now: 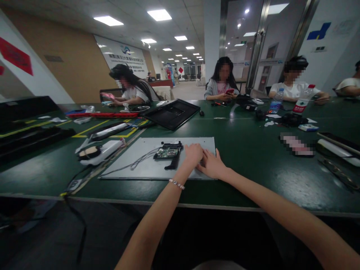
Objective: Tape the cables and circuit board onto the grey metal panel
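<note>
A flat grey metal panel [146, 165] lies on the green table [253, 180] in front of me. On it sits a small green circuit board [168, 152] in a black bracket, with thin wires [140, 161] trailing to the left. My left hand [192, 153] rests curled on the panel just right of the board, a bead bracelet on its wrist. My right hand [211, 165] lies beside it, touching it, fingers bent down onto the panel. Whether either hand grips anything is hidden.
A white and black device [97, 152] lies left of the panel, a black monitor shell [172, 112] behind it. Long black parts [28, 137] fill the far left. Bottles [277, 100], small items and strips [339, 148] are at the right. Several people sit along the far edge.
</note>
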Motion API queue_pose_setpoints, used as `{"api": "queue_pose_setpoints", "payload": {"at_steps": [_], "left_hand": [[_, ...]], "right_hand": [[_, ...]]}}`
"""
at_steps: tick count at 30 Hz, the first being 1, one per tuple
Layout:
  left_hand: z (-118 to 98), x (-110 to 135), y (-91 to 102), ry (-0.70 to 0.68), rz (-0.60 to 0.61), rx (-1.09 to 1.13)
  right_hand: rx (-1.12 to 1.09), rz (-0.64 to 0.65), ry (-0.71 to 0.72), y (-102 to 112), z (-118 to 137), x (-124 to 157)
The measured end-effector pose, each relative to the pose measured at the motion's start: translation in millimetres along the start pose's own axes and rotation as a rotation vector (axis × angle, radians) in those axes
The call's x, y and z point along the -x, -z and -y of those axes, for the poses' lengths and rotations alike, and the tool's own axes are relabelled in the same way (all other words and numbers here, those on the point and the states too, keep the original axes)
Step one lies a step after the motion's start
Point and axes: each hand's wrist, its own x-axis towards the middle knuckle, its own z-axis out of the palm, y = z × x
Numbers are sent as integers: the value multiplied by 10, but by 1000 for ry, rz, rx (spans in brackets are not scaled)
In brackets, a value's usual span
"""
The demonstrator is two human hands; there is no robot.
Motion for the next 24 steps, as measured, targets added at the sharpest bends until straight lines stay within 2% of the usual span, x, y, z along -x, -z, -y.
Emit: {"api": "queue_pose_setpoints", "payload": {"at_steps": [9, 16, 20, 24], "left_hand": [[203, -55, 48, 60, 54, 6], [186, -21, 87, 83, 57, 20], [265, 106, 237, 48, 19, 5], [563, 393, 361, 90, -60, -40]], "right_hand": [[-6, 6, -23, -91, 178, -165], [-39, -28, -13, -76, 185, -145], [-37, -28, -15, -94, 175, -134], [-15, -6, -16, -117, 171, -141]]}}
